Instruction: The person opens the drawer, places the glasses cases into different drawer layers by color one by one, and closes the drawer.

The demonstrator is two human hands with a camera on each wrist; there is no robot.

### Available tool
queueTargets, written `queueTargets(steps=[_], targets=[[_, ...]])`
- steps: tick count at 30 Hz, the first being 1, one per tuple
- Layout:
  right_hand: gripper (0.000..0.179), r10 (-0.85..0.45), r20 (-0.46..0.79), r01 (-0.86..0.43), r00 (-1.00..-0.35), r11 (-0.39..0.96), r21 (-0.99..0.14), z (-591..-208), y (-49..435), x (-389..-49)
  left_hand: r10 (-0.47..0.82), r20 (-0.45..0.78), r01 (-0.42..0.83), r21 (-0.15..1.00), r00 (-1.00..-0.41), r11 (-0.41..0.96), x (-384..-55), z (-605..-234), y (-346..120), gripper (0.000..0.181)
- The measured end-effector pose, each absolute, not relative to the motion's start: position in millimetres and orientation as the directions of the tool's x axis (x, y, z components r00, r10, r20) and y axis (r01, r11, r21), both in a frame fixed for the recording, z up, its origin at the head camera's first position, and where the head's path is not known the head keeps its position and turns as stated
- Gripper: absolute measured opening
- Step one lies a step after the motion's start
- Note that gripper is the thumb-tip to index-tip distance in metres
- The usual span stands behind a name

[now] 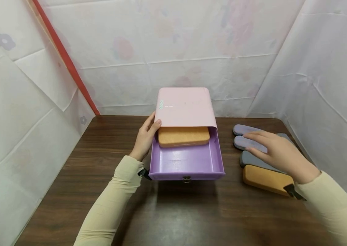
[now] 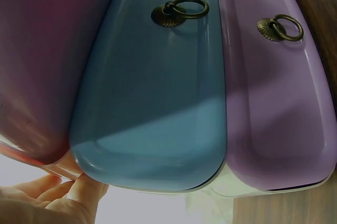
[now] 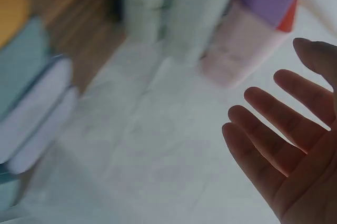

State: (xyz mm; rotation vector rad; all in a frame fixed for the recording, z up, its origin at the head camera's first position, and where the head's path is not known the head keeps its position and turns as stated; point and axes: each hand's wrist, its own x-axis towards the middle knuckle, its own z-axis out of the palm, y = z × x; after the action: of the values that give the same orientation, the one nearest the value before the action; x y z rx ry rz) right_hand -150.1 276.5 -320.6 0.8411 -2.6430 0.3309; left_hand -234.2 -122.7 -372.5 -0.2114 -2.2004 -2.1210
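A small drawer cabinet [image 1: 185,106] with a pink top stands at the back of the table. Its purple top drawer [image 1: 176,162] is pulled out, with a tan glasses case [image 1: 184,136] lying inside at the rear. My left hand [image 1: 144,140] rests against the cabinet's left side, thumb near the top's front edge. In the left wrist view, a blue drawer [image 2: 152,87] and a lower purple drawer [image 2: 279,103] are closed. My right hand [image 1: 279,153], fingers extended and holding nothing, hovers above several glasses cases, among them a lavender case [image 1: 242,141] and an orange-tan case [image 1: 266,179].
Another lavender case [image 1: 242,129] and a grey-green case [image 1: 254,160] lie in the same row at the right of the dark wooden table [image 1: 198,218]. White patterned sheets [image 1: 167,41] hang behind and at both sides. A red strip [image 1: 69,61] runs down the left corner.
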Motion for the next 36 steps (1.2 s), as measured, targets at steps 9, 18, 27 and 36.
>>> queueTargets(steps=[9, 18, 27, 36], targets=[[0.063, -0.375, 0.234, -0.423, -0.897, 0.883, -0.204, -381, 326, -122, 0.043, 0.15, 0.151, 0.988, -0.988, 0.033, -235, -372, -119, 0.06], [0.085, -0.305, 0.092, -0.318, -0.948, 0.921, -0.226, -422, 346, -110, 0.044, 0.146, 0.147, 0.989, -0.988, 0.021, -234, -372, -115, 0.061], [0.084, -0.288, 0.037, -0.289, -0.957, 0.931, -0.223, -439, 351, -105, 0.044, 0.153, 0.154, 0.988, -0.987, 0.027, -234, -372, -114, 0.059], [0.078, -0.284, -0.008, -0.277, -0.959, 0.94, -0.199, -446, 352, -104, 0.047, 0.141, 0.143, 0.989, -0.989, 0.025, -233, -373, -115, 0.059]])
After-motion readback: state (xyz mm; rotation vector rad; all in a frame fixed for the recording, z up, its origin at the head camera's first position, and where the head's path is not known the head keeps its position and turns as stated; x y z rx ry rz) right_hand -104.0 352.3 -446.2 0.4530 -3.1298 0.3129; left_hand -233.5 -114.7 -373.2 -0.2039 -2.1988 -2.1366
